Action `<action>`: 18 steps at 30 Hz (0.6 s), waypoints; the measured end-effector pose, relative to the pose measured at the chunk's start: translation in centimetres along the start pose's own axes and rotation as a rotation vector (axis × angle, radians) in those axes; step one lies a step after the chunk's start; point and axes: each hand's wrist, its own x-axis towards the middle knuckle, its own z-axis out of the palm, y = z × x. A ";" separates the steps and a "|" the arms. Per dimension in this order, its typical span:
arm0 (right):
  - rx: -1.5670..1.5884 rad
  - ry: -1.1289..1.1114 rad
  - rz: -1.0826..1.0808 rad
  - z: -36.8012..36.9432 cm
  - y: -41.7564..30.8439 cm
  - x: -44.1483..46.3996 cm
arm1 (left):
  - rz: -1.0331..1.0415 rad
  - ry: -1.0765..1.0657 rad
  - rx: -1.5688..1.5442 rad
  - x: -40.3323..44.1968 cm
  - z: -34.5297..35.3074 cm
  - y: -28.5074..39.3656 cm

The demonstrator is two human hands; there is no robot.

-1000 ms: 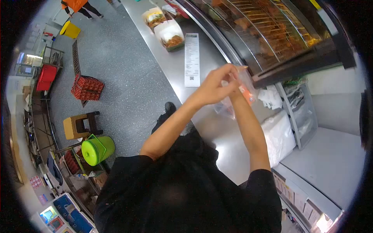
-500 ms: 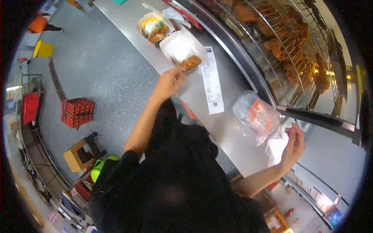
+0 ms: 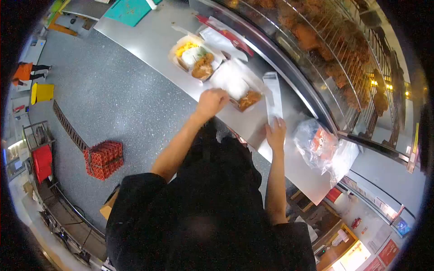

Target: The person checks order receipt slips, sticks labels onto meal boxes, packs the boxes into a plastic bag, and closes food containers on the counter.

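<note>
My left hand (image 3: 212, 103) is closed at the near left edge of a takeaway box (image 3: 258, 82) with white rice (image 3: 229, 83) and a piece of fried chicken (image 3: 249, 100) in it. Whatever its curled fingers hold, if anything, is hidden. To the right of that box, my right hand (image 3: 276, 134) pinches the near end of a long paper receipt (image 3: 272, 97), whose far end is bent over. Just beyond on the left stands a second open box (image 3: 176, 63) with rice, yellow corn-like pieces, something green and fried chicken.
A clear plastic bag with orange print (image 3: 320, 143) lies on the steel counter (image 3: 168, 43) at right. Behind is a glass cabinet with fried chicken on racks (image 3: 332, 58). A green board (image 3: 126, 11) lies at far left. A red patterned box (image 3: 104, 159) is on the floor; a person (image 3: 23, 72) is beyond.
My right hand has come left from beside the plastic bag and taken the receipt's near end. My left hand has closed more beside the box. The whole view has shifted.
</note>
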 end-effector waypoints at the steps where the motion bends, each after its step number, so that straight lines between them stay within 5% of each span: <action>1: -0.007 -0.009 0.044 0.1 -0.1 0.4 | 0.008 0.020 -0.024 0.3 0.5 -0.4; 6: 0.034 0.105 0.174 0.0 -0.8 0.8 | -0.095 0.027 -0.088 1.9 -3.1 2.4; 12: 0.693 0.430 0.292 -7.7 -9.6 10.5 | -0.072 0.079 -0.242 4.7 -7.6 1.9; 14: 0.763 0.298 0.295 -7.5 -10.2 15.5 | -0.074 0.039 -0.281 4.9 -8.1 1.7; 18: 0.689 -0.392 0.169 -6.3 -15.1 25.0 | 0.007 -0.013 -0.377 3.5 -7.4 2.0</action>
